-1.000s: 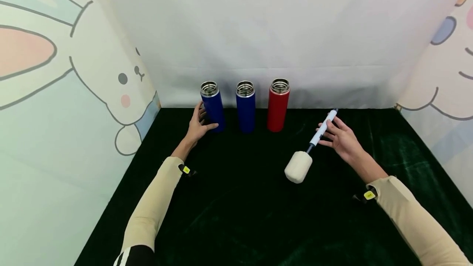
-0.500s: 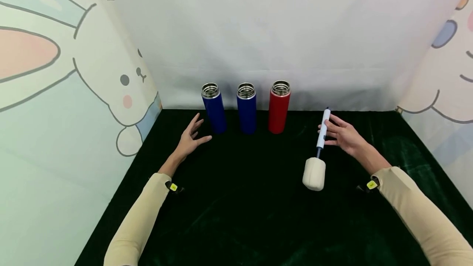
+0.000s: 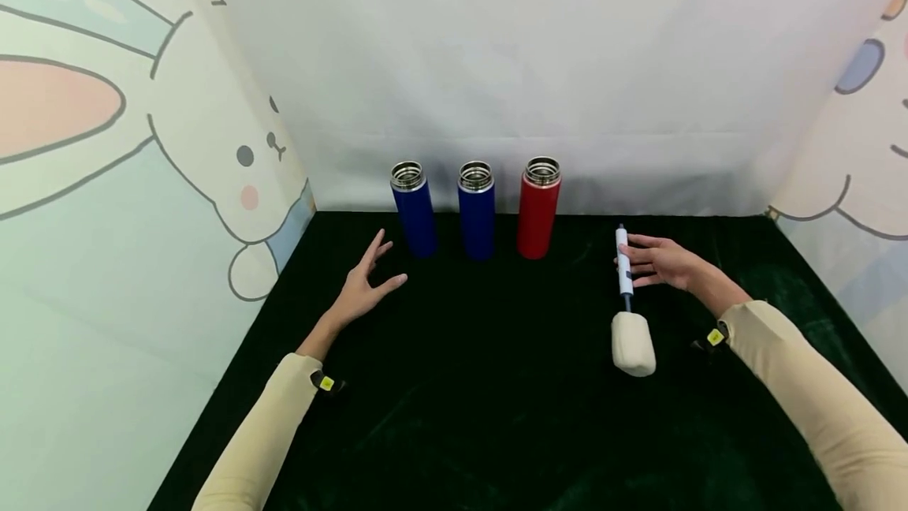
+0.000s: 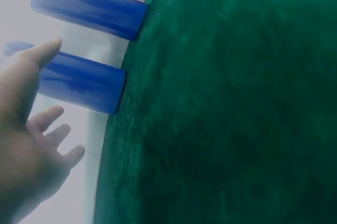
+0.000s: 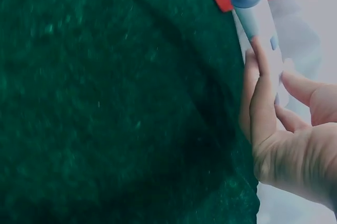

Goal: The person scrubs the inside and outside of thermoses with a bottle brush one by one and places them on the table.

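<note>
My right hand (image 3: 663, 262) pinches the white handle (image 3: 624, 262) of a bottle brush between thumb and fingers; its cream sponge head (image 3: 633, 344) points down toward me. In the right wrist view the brush handle (image 5: 263, 27) lies along the extended fingers. My left hand (image 3: 359, 286) is spread with nothing in it, just left of a blue bottle (image 3: 414, 219). A second blue bottle (image 3: 478, 219) and a red bottle (image 3: 539, 215) stand to its right, all upright with open steel mouths. The left wrist view shows the left hand (image 4: 31, 150) apart from the nearest blue bottle (image 4: 81, 83).
A dark green velvet cloth (image 3: 461, 385) covers the table. Behind the bottles rises a white backdrop (image 3: 496, 46). A side panel with a rabbit drawing (image 3: 191, 140) flanks the left, and another printed panel (image 3: 851, 148) the right.
My left hand has let go of the left blue bottle and drawn back toward me. The brush has swung, its sponge head moving right, while the right hand keeps its hold.
</note>
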`<state>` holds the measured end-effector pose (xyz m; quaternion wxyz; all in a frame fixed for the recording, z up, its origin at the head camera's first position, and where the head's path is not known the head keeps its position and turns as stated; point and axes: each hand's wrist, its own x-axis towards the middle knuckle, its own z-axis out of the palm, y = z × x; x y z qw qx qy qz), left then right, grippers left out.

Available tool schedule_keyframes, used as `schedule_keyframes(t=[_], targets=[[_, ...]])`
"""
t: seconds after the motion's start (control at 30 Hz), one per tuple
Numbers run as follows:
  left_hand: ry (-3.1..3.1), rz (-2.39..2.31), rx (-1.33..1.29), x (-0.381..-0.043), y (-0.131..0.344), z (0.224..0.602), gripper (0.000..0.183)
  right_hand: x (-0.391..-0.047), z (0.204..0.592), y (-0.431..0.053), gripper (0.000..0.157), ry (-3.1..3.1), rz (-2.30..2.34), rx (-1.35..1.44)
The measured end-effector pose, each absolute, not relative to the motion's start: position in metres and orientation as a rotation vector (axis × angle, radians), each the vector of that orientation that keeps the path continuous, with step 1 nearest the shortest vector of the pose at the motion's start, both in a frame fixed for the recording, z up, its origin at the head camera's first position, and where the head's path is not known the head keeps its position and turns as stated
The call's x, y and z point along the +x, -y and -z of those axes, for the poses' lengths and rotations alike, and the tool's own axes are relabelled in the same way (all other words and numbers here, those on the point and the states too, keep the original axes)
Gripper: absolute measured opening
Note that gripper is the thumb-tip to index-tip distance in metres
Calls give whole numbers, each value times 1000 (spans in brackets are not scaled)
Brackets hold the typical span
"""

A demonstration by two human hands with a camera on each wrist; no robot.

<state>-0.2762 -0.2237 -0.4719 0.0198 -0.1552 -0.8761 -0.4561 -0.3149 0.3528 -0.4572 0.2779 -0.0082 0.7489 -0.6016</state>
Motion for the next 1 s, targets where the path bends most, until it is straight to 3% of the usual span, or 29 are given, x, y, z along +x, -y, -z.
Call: schedule_keyframes(t=[0.27, 1.0], targets=[[2850, 788, -496, -269, 224, 476, 102, -316, 466, -357, 82, -2130, 1484, -8], [2904, 237, -500, -267, 230, 473, 109, -322, 470, -353, 87, -2374, 1279, -87]])
